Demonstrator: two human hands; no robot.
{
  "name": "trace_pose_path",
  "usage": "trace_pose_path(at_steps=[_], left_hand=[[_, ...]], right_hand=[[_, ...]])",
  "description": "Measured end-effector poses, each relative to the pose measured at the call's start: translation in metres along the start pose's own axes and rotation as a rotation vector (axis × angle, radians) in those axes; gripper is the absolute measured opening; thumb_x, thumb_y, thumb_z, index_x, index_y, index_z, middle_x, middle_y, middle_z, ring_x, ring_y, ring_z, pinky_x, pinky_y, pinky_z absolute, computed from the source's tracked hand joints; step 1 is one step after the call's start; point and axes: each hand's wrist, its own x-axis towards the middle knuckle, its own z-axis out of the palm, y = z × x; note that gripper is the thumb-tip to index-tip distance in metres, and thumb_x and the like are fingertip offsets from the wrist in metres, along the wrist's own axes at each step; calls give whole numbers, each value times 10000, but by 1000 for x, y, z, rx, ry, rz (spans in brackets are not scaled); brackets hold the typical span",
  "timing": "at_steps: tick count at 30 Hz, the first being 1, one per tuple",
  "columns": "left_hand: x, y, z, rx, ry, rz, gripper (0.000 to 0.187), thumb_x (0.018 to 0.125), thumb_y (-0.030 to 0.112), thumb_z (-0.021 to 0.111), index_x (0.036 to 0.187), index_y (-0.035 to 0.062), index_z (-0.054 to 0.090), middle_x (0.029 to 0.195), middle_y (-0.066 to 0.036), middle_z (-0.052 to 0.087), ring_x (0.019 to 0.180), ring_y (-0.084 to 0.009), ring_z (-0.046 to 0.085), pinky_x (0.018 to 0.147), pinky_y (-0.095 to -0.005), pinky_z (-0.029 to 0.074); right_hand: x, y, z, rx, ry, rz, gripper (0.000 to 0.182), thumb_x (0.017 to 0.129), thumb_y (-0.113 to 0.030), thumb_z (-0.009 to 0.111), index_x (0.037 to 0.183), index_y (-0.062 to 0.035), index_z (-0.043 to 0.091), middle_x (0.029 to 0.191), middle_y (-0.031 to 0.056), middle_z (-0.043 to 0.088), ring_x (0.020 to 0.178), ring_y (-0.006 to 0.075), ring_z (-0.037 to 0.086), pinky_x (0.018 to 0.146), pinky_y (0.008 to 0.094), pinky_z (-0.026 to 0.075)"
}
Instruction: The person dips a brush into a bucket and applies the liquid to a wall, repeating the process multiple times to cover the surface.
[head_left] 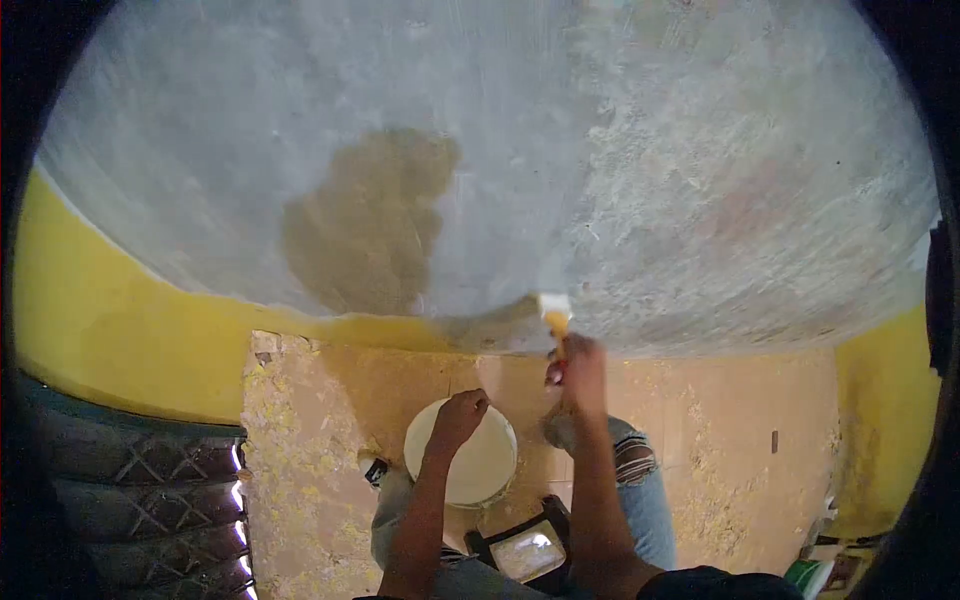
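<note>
Right hand is wrapped snugly round a yellow-handled brush with a white head, which is at the low edge of the big grey plaster wall, head pointing away from the person, long axis nearly upright in view with a slight lean left. Left hand is loosely curled above the round cream-coloured bucket, can't tell if it's gripping anything
</note>
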Motion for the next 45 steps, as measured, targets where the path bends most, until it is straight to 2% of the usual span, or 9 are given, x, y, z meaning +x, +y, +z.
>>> trace_pose_path(at_steps=[3, 7, 11, 14, 20, 23, 32, 41, 45], left_hand=[[-1, 1, 0, -13, -2, 15, 140, 906, 170, 553, 936, 37, 587, 892, -150, 654, 856, -337, 631, 761, -438, 504], [1, -5, 1, -90, -16, 58, 146, 897, 169, 568, 916, 26, 588, 878, -156, 656, 843, -339, 636, 747, -433, 503], [2, -6, 3, -260, 40, 50, 149, 906, 148, 570, 906, 1, 592, 831, -167, 656, 783, -311, 653, 725, -394, 508], [5, -4, -2, -406, 33, 8, 167, 926, 157, 553, 905, -3, 594, 815, -166, 650, 783, -319, 650, 731, -400, 503], [2, -2, 0, -333, 12, -2, 170, 930, 167, 551, 924, 3, 595, 841, -167, 649, 808, -314, 650, 744, -402, 502], [4, -2, -1, -199, -11, -11, 171, 926, 173, 556, 945, 8, 595, 871, -170, 651, 830, -324, 646, 753, -415, 502], [4, 2, 4, -104, -15, -22, 185, 920, 196, 552, 949, 16, 581, 922, -175, 648, 864, -350, 631, 765, -445, 494], [8, -6, 5, -115, -12, -22, 176, 908, 191, 556, 928, 19, 589, 866, -182, 642, 816, -356, 632, 736, -456, 502], [7, -5, 3, -74, -67, -81, 171, 907, 191, 557, 927, 24, 589, 871, -176, 648, 822, -351, 635, 729, -454, 504]], right_hand=[[-40, -122, 9, 117, -64, -53, 292, 979, -209, 481, 1043, 60, 578, 624, 43, 489, 413, 110, 447, 347, 276, 431], [-61, -169, 21, 126, -33, -154, 360, 979, -253, 489, 1101, 76, 569, 606, 7, 451, 380, 55, 352, 326, 238, 387], [-80, -164, 17, 179, -59, -221, 314, 994, -228, 457, 1096, 41, 582, 609, 9, 463, 387, 76, 398, 331, 245, 394], [-63, -119, 13, 94, 12, -274, 292, 1012, -270, 436, 1118, -36, 575, 628, -21, 442, 456, 53, 400, 372, 204, 351], [63, 114, -8, 101, -2, -336, 288, 1014, -314, 430, 1067, -57, 550, 653, -31, 426, 512, 51, 392, 430, 235, 376], [71, 199, -26, 262, -94, 25, 326, 997, -397, 456, 1093, -99, 543, 631, -26, 436, 469, 60, 386, 427, 231, 377], [104, 334, -32, -51, -1, 289, 310, 974, -431, 475, 1012, -137, 562, 578, -10, 440, 384, 83, 340, 341, 249, 299], [89, 371, -31, 81, -16, 569, 252, 946, -357, 519, 920, -119, 599, 559, 9, 473, 411, 127, 446, 356, 287, 348], [111, 430, -48, 117, -88, 552, 266, 939, -346, 526, 915, -96, 615, 562, 15, 482, 409, 132, 441, 361, 290, 351]])
